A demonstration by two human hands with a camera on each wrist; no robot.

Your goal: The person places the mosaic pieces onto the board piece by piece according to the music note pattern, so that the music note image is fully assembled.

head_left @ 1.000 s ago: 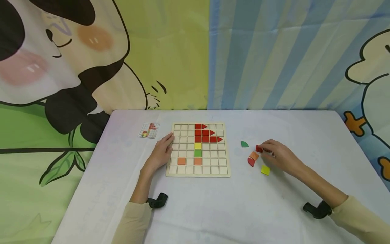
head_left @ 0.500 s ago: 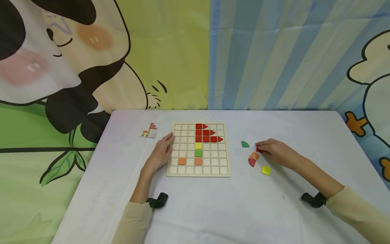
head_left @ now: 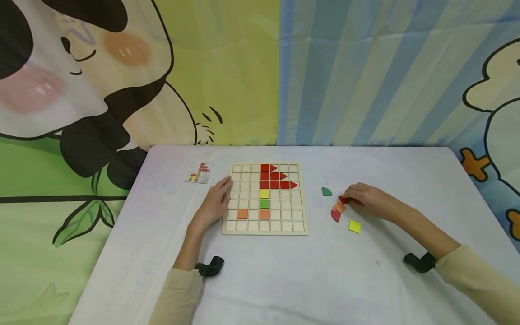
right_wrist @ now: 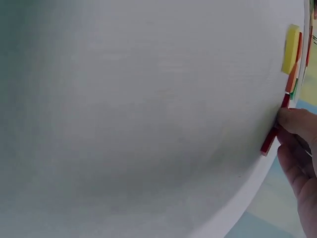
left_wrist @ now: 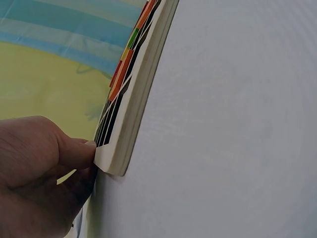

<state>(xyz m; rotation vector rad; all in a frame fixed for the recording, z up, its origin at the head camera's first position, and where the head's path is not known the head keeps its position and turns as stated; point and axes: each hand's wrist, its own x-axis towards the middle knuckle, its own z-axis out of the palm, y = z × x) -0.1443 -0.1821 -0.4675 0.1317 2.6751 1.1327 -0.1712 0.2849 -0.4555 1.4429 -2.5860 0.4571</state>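
In the head view a wooden grid board [head_left: 283,225] lies on the table, with red, yellow, green and orange tiles set in some cells. My left hand [head_left: 214,203] grips its left edge; the left wrist view shows the thumb [left_wrist: 79,152] on the rim. Right of the board, my right hand [head_left: 371,201] pinches a red tile [right_wrist: 269,142], partly covered by the thumb in the right wrist view. Close to these fingers lie an orange tile [head_left: 339,207], a red quarter-round tile [head_left: 335,215], a green quarter-round tile [head_left: 327,192] and a yellow square tile [head_left: 355,226].
A small pattern card [head_left: 198,173] lies at the board's upper left, showing a coloured figure on a grid. The white table [head_left: 284,280] ends at the back against printed cloth [head_left: 357,72]. Black cameras [head_left: 420,262] are worn on both wrists.
My right hand first shifts slightly left over the red tile, then draws back a little right, uncovering more of it. The left hand and the board stay where they were.
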